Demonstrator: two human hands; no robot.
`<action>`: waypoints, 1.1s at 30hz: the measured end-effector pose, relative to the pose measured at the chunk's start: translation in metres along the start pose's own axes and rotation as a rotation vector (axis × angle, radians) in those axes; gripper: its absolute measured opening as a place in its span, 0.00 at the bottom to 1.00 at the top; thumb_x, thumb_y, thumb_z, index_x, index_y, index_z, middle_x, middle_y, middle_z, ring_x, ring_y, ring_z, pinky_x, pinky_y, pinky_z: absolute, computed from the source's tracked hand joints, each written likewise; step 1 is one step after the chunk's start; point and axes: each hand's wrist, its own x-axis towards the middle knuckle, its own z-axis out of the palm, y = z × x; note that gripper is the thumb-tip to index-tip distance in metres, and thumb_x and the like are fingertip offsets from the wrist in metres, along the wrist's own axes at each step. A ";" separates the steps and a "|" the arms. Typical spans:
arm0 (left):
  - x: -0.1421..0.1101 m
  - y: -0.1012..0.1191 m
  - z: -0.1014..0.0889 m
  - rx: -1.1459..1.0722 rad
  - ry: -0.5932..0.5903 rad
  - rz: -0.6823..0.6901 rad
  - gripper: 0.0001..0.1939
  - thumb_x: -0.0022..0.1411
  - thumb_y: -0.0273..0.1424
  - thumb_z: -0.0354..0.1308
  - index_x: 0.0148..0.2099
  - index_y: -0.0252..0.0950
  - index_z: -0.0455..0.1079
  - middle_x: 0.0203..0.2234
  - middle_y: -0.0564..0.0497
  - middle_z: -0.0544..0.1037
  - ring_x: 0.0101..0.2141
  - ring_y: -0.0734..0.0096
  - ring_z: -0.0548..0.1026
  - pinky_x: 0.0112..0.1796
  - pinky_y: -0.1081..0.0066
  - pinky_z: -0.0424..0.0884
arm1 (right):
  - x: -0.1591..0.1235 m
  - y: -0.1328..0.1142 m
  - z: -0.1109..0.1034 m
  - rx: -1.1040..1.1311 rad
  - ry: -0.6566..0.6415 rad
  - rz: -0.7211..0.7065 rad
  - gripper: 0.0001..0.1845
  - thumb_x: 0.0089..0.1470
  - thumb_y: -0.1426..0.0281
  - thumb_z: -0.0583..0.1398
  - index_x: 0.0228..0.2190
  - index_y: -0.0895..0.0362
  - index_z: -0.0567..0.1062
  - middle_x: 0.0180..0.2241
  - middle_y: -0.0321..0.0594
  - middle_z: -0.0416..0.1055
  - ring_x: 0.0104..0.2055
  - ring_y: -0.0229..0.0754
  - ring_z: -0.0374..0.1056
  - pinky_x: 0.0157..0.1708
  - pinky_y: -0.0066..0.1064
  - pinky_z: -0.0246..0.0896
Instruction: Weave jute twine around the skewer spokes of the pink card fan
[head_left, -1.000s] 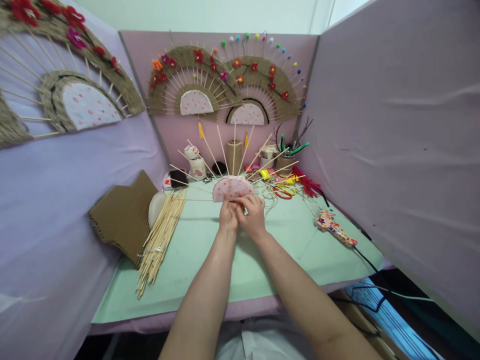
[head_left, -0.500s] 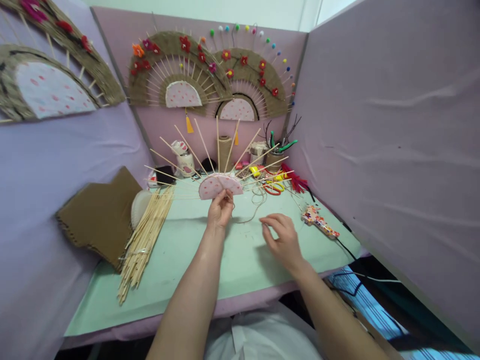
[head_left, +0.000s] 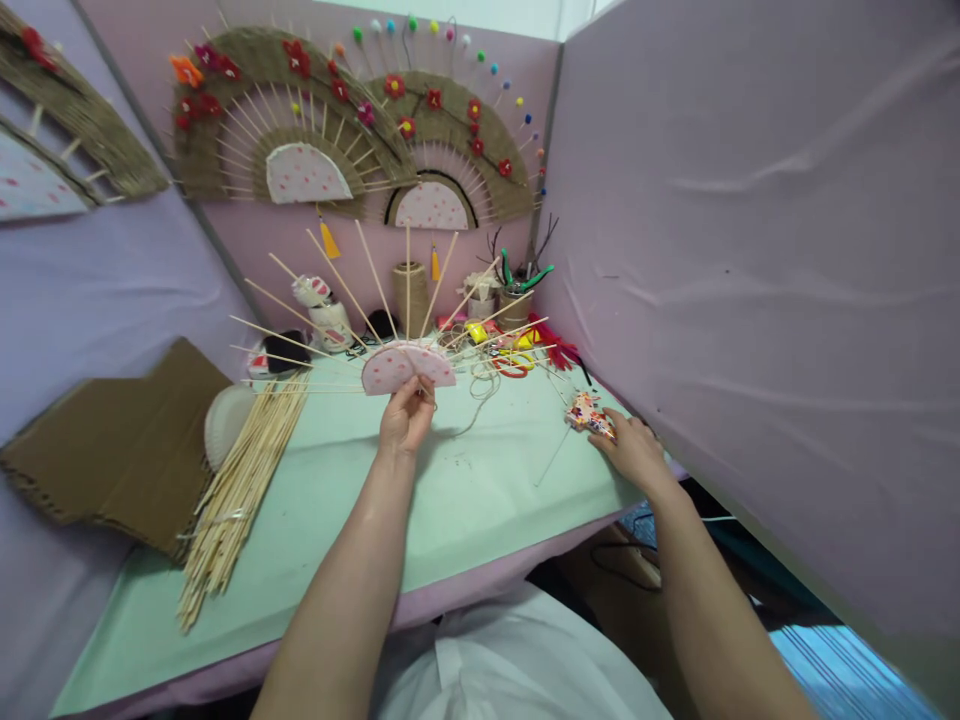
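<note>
We held the half-made fan (head_left: 409, 365) upright in our left hand (head_left: 405, 415), fingers pinched on its lower straight edge at the middle of the pink spotted half-disc. A second earlier both hands had been working together at that same edge; half a second earlier the right hand had come away and hovered over the tabletop (head_left: 360, 520). Now our right hand (head_left: 634, 450) lay far to the right of the fan, at the tabletop's right edge, its fingers laid on the patterned glue gun (head_left: 590, 413); whether they had closed around it we could not tell. We judged from this that the fitting at the fan's base had paused and the glue gun was wanted for it.

The fan stood above the middle of the tabletop, well apart from the glue gun. Its flat edge ran left to right, which was its long axis, and its curved side pointed up and away from us, the thin sticks (head_left: 352, 275) spreading out from the half-disc like rays towards the back wall. Left of the fan lay a bundle of loose skewers (head_left: 240, 490) beside a paper plate (head_left: 225, 420) and cardboard (head_left: 112, 450). Loose twine (head_left: 480, 395) trailed just right of the fan.
</note>
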 end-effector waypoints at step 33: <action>-0.015 -0.001 0.006 0.028 -0.159 -0.026 0.10 0.57 0.16 0.54 0.36 0.34 0.72 0.30 0.51 0.78 0.33 0.76 0.76 0.37 0.74 0.71 | -0.080 -0.169 -0.060 1.450 -0.245 -0.191 0.17 0.43 0.56 0.65 0.22 0.56 0.68 0.16 0.29 0.58 0.20 0.32 0.51 0.20 0.27 0.47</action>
